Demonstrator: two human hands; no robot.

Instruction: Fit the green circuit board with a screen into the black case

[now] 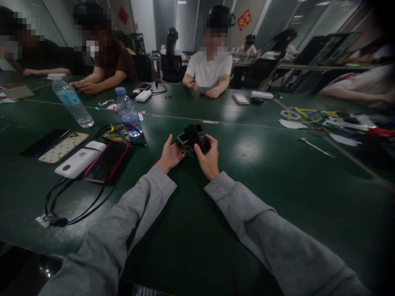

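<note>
Over the green table, my left hand supports a small green circuit board with a dark screen on it. Its thumb points up, clear of the board, and its fingertips are hidden under it. My right hand grips a black plastic housing, thumb on the near side and fingers around the right. The housing meets the board's right side; whether the two are joined I cannot tell.
Left of my hands are a water bottle, a white power bank, a red-edged phone and a black cord loop. On the right lie a wrench and tangled cables. Several people sit across the table.
</note>
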